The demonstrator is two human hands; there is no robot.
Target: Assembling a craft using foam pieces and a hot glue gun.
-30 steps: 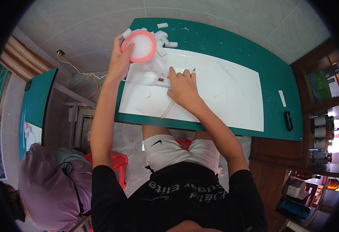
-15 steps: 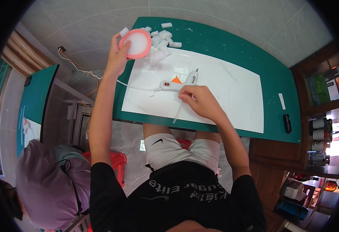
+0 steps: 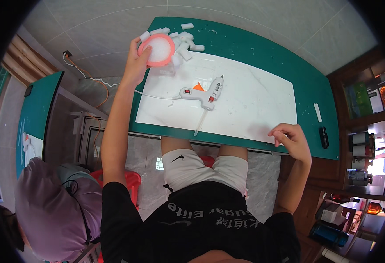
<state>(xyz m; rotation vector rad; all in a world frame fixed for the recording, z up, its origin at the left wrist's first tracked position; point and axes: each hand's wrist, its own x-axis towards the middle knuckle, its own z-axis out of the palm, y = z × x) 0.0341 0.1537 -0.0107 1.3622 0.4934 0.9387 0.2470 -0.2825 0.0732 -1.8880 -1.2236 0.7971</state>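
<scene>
Head view: glue gun (image 3: 203, 93) nozzle rightward.

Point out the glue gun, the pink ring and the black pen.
glue gun (image 3: 202, 93): head view, on its white body.
pink ring (image 3: 169, 43): head view, on its right rim, held by the left hand (image 3: 136, 65).
black pen (image 3: 324, 137): head view, mid-barrel.

Pink-rimmed white disc (image 3: 156, 49), white foam bits (image 3: 184, 44), white glue gun (image 3: 201, 93) w/ orange trigger, green mat (image 3: 262, 48), white sheet (image 3: 254, 101).
</scene>
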